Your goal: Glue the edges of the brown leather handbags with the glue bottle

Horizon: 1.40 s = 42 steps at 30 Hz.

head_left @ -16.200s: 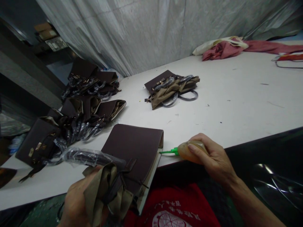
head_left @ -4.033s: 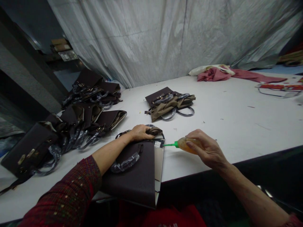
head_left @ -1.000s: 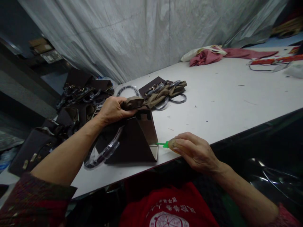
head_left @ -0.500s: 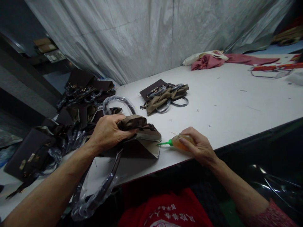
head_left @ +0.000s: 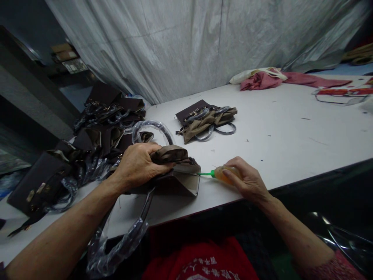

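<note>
My left hand (head_left: pixel 140 165) is closed on the gathered brown lining of a dark handbag (head_left: pixel 175 179), which lies on its side at the front of the white table. Plastic film wraps the bag's two handles; one loops up behind my hand, the other hangs past the table edge. In my right hand (head_left: pixel 247 179) is a squeeze bottle (head_left: pixel 223 174) of amber liquid, probably glue, with a thin green nozzle (head_left: pixel 206 174). Its tip points left at the bag's open end, touching or very near the upper corner of the pale inner side.
Several dark handbags (head_left: pixel 40 182) with wrapped handles are heaped at the left. Another handbag (head_left: pixel 206 120) with brown lining pulled out lies behind my hands. Pink cloth (head_left: pixel 262 80) rests at the back right of the table (head_left: pixel 291 136), before a grey curtain (head_left: pixel 175 46).
The nozzle tip has moved up along the edge of the bag's open end, to its upper corner. Both hands keep their hold; the whole view has shifted slightly.
</note>
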Each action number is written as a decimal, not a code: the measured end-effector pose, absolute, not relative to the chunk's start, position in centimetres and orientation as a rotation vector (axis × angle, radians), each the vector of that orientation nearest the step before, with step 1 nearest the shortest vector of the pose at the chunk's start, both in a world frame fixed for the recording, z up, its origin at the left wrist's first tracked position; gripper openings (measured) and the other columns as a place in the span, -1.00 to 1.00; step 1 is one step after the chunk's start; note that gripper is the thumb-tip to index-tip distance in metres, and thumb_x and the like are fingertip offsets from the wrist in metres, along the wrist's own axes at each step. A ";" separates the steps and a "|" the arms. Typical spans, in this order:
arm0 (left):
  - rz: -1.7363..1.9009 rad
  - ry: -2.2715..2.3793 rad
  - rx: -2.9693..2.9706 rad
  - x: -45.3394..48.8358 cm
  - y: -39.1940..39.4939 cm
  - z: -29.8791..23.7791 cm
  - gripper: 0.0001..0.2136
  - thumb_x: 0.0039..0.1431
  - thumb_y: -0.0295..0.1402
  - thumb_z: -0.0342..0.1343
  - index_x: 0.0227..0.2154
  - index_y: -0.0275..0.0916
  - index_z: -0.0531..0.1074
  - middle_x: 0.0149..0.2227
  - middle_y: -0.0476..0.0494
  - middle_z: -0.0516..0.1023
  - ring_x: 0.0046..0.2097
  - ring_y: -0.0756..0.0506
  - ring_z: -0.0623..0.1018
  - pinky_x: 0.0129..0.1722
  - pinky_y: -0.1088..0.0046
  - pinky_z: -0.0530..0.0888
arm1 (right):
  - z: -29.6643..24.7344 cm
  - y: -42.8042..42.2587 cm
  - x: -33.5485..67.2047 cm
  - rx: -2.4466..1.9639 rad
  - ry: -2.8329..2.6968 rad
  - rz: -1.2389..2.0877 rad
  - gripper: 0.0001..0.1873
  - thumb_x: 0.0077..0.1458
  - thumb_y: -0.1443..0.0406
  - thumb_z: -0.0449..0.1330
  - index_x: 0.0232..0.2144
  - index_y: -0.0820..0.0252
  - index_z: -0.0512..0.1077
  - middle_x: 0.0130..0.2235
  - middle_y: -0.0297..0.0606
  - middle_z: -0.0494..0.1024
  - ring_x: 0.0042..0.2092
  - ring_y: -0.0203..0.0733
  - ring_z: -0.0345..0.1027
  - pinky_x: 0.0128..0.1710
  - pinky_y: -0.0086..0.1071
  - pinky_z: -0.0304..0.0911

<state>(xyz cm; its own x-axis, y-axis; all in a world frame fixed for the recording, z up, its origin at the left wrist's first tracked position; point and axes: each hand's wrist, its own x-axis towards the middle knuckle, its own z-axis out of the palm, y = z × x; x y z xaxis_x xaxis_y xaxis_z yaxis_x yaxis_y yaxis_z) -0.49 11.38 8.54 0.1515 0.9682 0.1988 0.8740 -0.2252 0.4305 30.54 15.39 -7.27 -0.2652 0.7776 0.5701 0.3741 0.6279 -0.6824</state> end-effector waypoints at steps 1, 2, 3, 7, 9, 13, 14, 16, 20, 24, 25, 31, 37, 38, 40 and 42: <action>0.622 1.815 2.230 -0.5 11.3 8.5 -0.77 -0.06 -0.15 0.30 -0.38 -0.17 0.62 -0.41 -0.06 0.62 -0.39 -0.10 0.54 -0.41 0.47 0.40 | -7.2 15.4 30.5 -0.915 -1.871 0.544 -0.86 0.27 0.19 0.16 -0.26 0.13 0.43 -0.30 -0.26 0.46 -0.29 -0.14 0.39 -0.27 -0.27 0.32; 0.596 1.824 2.252 -0.5 11.3 8.5 -0.76 -0.04 -0.14 0.29 -0.36 -0.17 0.62 -0.41 -0.06 0.61 -0.38 -0.09 0.54 -0.41 0.47 0.40 | -7.2 15.4 30.4 -0.909 -1.861 0.557 -0.85 0.27 0.18 0.16 -0.26 0.13 0.43 -0.30 -0.25 0.46 -0.29 -0.14 0.40 -0.27 -0.26 0.33; 0.575 1.826 2.270 -0.6 11.3 8.5 -0.76 -0.03 -0.14 0.28 -0.35 -0.17 0.62 -0.41 -0.06 0.61 -0.38 -0.09 0.54 -0.40 0.47 0.40 | -7.1 15.4 30.3 -0.900 -1.848 0.555 -0.84 0.27 0.17 0.16 -0.25 0.13 0.43 -0.29 -0.24 0.46 -0.28 -0.13 0.40 -0.26 -0.25 0.33; 0.564 1.822 2.297 -0.6 11.0 8.5 -0.76 -0.03 -0.12 0.29 -0.37 -0.16 0.61 -0.43 -0.03 0.59 -0.40 -0.08 0.53 -0.42 0.48 0.38 | -6.9 15.0 30.3 -0.867 -1.892 0.553 -0.85 0.27 0.18 0.17 -0.25 0.13 0.43 -0.29 -0.24 0.45 -0.28 -0.14 0.39 -0.27 -0.26 0.32; 0.565 1.839 2.295 -0.6 10.7 8.5 -0.78 -0.04 -0.13 0.29 -0.42 -0.17 0.60 -0.46 -0.01 0.58 -0.43 -0.06 0.52 -0.45 0.49 0.36 | -6.9 14.7 30.5 -0.820 -1.950 0.601 -0.89 0.27 0.22 0.17 -0.23 0.12 0.43 -0.27 -0.24 0.45 -0.27 -0.15 0.39 -0.26 -0.28 0.33; 0.546 1.855 2.284 -0.6 10.0 8.6 -0.79 -0.05 -0.14 0.28 -0.50 -0.18 0.55 -0.52 0.02 0.54 -0.47 -0.04 0.48 -0.48 0.49 0.33 | -7.1 14.5 30.6 -0.778 -1.914 0.511 -0.90 0.26 0.28 0.18 -0.16 0.11 0.42 -0.20 -0.21 0.45 -0.19 -0.13 0.40 -0.18 -0.24 0.33; 0.535 1.854 2.284 -0.6 9.8 8.6 -0.79 -0.04 -0.13 0.28 -0.52 -0.18 0.54 -0.52 0.02 0.53 -0.48 -0.03 0.48 -0.48 0.49 0.33 | -7.2 14.5 30.6 -0.782 -1.913 0.498 -0.91 0.26 0.29 0.18 -0.16 0.11 0.42 -0.20 -0.21 0.45 -0.19 -0.13 0.40 -0.18 -0.24 0.33; 0.515 1.843 2.280 -0.6 9.3 8.6 -0.80 -0.02 -0.14 0.27 -0.51 -0.18 0.53 -0.52 0.01 0.53 -0.48 -0.03 0.47 -0.47 0.48 0.34 | -7.2 14.5 30.6 -0.759 -1.956 0.546 -0.92 0.27 0.29 0.18 -0.17 0.11 0.42 -0.23 -0.22 0.45 -0.21 -0.14 0.40 -0.21 -0.26 0.34; 0.509 1.818 2.256 -0.7 8.6 8.3 -0.80 0.00 -0.14 0.26 -0.50 -0.17 0.54 -0.47 -0.01 0.55 -0.47 -0.04 0.48 -0.48 0.47 0.35 | -7.3 14.3 30.5 -0.710 -1.970 0.614 -0.91 0.27 0.29 0.17 -0.16 0.11 0.42 -0.22 -0.22 0.46 -0.19 -0.14 0.41 -0.19 -0.27 0.35; 0.507 1.808 2.229 -0.6 7.9 8.1 -0.82 -0.01 -0.16 0.28 -0.47 -0.15 0.57 -0.42 -0.01 0.58 -0.42 -0.05 0.53 -0.46 0.48 0.37 | -7.5 14.1 30.4 -0.783 -1.916 0.630 -0.93 0.28 0.29 0.17 -0.18 0.11 0.42 -0.23 -0.23 0.44 -0.22 -0.16 0.38 -0.22 -0.28 0.31; 0.497 1.806 2.223 -0.6 7.7 8.1 -0.83 0.00 -0.17 0.27 -0.47 -0.16 0.57 -0.41 -0.01 0.58 -0.41 -0.05 0.53 -0.45 0.48 0.38 | -7.5 14.0 30.4 -0.771 -1.936 0.683 -0.93 0.28 0.28 0.16 -0.19 0.11 0.42 -0.24 -0.24 0.44 -0.23 -0.17 0.38 -0.23 -0.30 0.31; 0.425 1.857 2.127 -0.6 6.5 7.7 -0.81 0.03 -0.19 0.24 -0.47 -0.22 0.56 -0.39 -0.04 0.58 -0.41 -0.04 0.53 -0.40 0.49 0.42 | -7.3 13.6 30.6 -0.797 -1.878 0.649 -0.92 0.27 0.29 0.18 -0.17 0.08 0.43 -0.21 -0.24 0.44 -0.19 -0.15 0.38 -0.17 -0.28 0.29; 0.464 1.842 2.060 -0.6 5.3 6.9 -0.80 0.03 -0.19 0.24 -0.46 -0.23 0.58 -0.40 -0.06 0.59 -0.45 -0.02 0.54 -0.47 0.54 0.45 | -7.7 13.2 30.8 -0.770 -1.872 0.760 -0.91 0.27 0.28 0.17 -0.17 0.07 0.43 -0.22 -0.25 0.44 -0.19 -0.15 0.37 -0.18 -0.29 0.29; 0.468 1.846 2.051 -0.6 5.1 6.8 -0.79 0.03 -0.18 0.24 -0.46 -0.24 0.58 -0.42 -0.05 0.58 -0.46 -0.01 0.53 -0.48 0.55 0.44 | -7.8 13.2 30.8 -0.804 -1.844 0.735 -0.92 0.27 0.27 0.17 -0.17 0.08 0.43 -0.22 -0.25 0.44 -0.19 -0.14 0.37 -0.17 -0.28 0.29; 0.479 1.855 2.031 -0.6 4.7 6.4 -0.79 0.04 -0.17 0.25 -0.48 -0.23 0.57 -0.44 -0.04 0.57 -0.47 -0.01 0.54 -0.51 0.57 0.44 | -7.9 13.2 30.7 -0.864 -1.825 0.743 -0.93 0.27 0.26 0.17 -0.20 0.09 0.43 -0.24 -0.25 0.45 -0.21 -0.15 0.37 -0.19 -0.28 0.28; 0.491 1.859 2.013 -0.6 4.2 6.0 -0.79 0.05 -0.17 0.25 -0.47 -0.22 0.57 -0.45 -0.03 0.57 -0.47 -0.01 0.54 -0.52 0.58 0.44 | -7.9 13.0 30.7 -0.880 -1.832 0.801 -0.92 0.27 0.25 0.17 -0.21 0.09 0.43 -0.25 -0.26 0.45 -0.22 -0.15 0.37 -0.21 -0.29 0.29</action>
